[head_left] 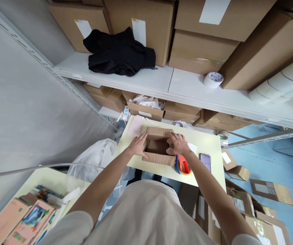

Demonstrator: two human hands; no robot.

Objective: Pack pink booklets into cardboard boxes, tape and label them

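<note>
We'd call this a stockroom or packing room, folks. We've got slotted metal shelving loaded with big cardboard boxes, some wearing white labels, plus a roll of tape sitting right there. More cartons lie around on the blue floor, and there's a small open carton on the pale yellow worktable.

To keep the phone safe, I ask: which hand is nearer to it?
Right. The right hand is at the right end of the cardboard box, left of the phone; the left hand is farther, at the left end.
</note>
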